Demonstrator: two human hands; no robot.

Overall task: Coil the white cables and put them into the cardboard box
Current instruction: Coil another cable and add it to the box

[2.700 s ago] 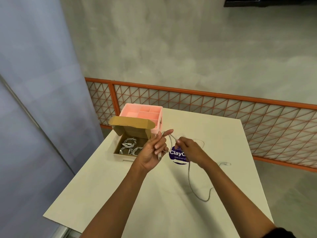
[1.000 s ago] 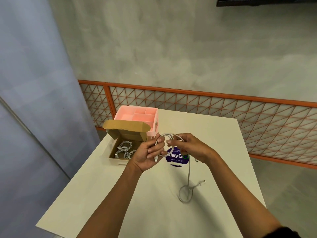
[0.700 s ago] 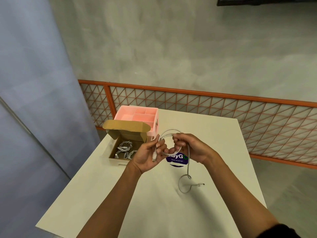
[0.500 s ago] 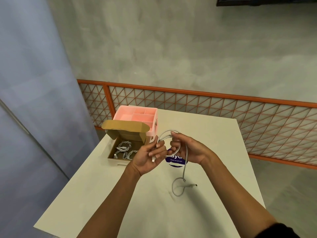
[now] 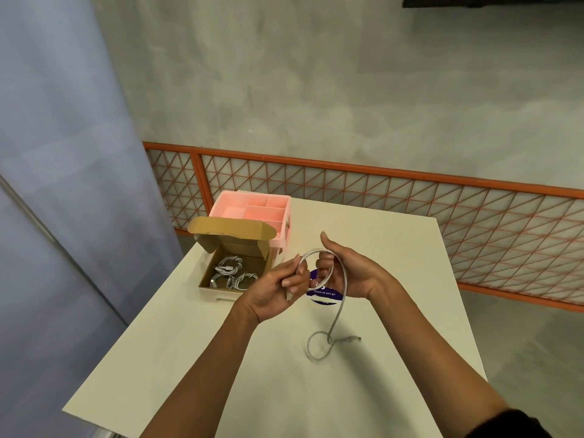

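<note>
A white cable is partly wound into loops above the middle of the cream table. My left hand pinches the loops on their left side. My right hand grips the loops from the right, thumb pointing up. The cable's tail hangs down to the table, curls into a small ring and ends in a plug. The open cardboard box stands at the table's left, a short way left of my left hand, with several coiled white cables inside.
A pink compartment tray stands just behind the box at the table's far left corner. A round purple sticker lies on the table under my hands. An orange lattice railing runs behind the table; floor lies beyond the right edge.
More cable has been wound into loops between my hands since the earliest frame. The loose tail on the table has shortened and drawn closer. Both hands have kept their hold.
</note>
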